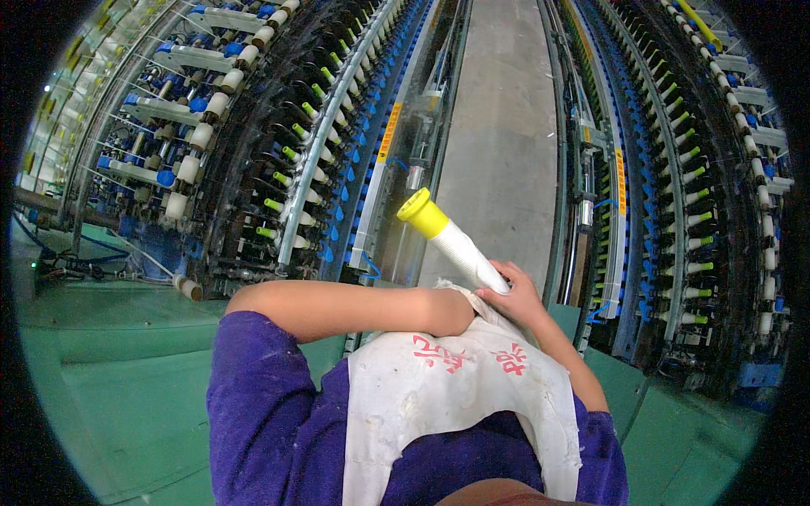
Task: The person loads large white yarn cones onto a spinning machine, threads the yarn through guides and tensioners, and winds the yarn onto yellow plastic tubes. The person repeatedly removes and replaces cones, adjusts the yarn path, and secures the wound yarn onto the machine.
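My right hand (521,297) is closed round the lower end of a bobbin (462,253) wound with white yarn. The bobbin has a flared yellow end that tilts up and to the left, in front of my chest. Across my body lies my left forearm, its wrist at the upper folds of a white apron (405,379) with red markings. The left hand itself is hidden in or behind the apron cloth, so its fingers do not show.
Spinning frames line both sides, with rows of yellow-green bobbins (291,154) on the left and more bobbins (698,243) on the right. A grey floor aisle (506,110) runs between them. Green machine covers (110,337) flank me.
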The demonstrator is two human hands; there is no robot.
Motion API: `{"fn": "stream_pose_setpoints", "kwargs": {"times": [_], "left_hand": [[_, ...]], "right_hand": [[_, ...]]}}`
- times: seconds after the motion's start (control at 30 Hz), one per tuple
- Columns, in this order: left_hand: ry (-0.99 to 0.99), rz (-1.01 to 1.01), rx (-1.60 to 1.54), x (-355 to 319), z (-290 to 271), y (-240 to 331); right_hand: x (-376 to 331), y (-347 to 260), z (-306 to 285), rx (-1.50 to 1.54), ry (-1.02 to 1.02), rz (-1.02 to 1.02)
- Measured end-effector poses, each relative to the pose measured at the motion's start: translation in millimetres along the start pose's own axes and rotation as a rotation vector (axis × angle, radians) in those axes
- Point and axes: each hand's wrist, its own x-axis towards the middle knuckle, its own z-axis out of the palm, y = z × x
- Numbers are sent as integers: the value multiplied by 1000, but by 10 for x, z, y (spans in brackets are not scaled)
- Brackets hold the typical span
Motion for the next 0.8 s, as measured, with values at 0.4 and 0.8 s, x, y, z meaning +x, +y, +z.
{"fn": "stream_pose_setpoints", "kwargs": {"times": [0.4, 0.8], "left_hand": [[137, 62, -237, -296, -101, 20], [106, 68, -281, -18, 51, -19]], "right_hand": [[-38, -44, -79, 4, 5, 85], [-61, -13, -87, 11, -6, 32]]}}
